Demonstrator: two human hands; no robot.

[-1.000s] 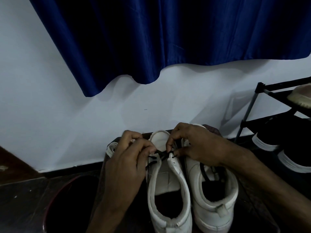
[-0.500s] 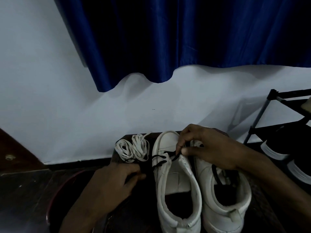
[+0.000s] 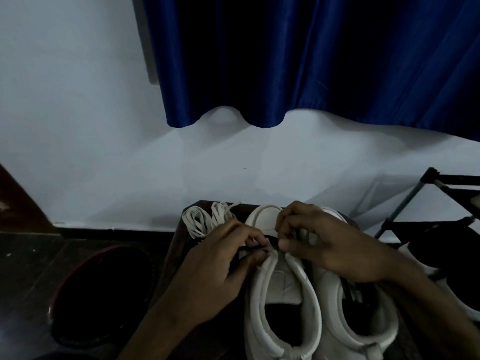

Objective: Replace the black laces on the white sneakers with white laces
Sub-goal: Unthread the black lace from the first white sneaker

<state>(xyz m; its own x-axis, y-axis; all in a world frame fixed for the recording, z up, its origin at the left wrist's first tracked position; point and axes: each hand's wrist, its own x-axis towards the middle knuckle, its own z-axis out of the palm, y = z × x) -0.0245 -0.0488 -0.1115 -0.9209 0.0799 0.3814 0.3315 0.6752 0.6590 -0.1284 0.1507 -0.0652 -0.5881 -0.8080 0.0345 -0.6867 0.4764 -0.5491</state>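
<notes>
Nearby, white laces (image 3: pixel 205 222), shoe rack (image 3: pixel 404 203), hands (image 3: pixel 220 258) (image 3: pixel 335 245) covering black lace (image 3: pixel 250 248)

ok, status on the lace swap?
Hands: left hand and right hand both pinch black lace on left white sneaker. Spare white laces lie beside its toe. Nothing in the way.

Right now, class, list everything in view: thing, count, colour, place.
sneakers: two, white, side by side on stool.
black lace: one plainly seen, in the sneaker nearer the bin.
white laces: one bundle, on stool, beside sneakers.
stool: one, dark, against wall.
wall: one, white, behind.
curtain: one, blue, hanging above.
bin: one, dark, red rim, beside stool.
shoe rack: one, black, far side, holding dark shoes.
left hand: pinches black lace.
right hand: grips that sneaker's edge.
</notes>
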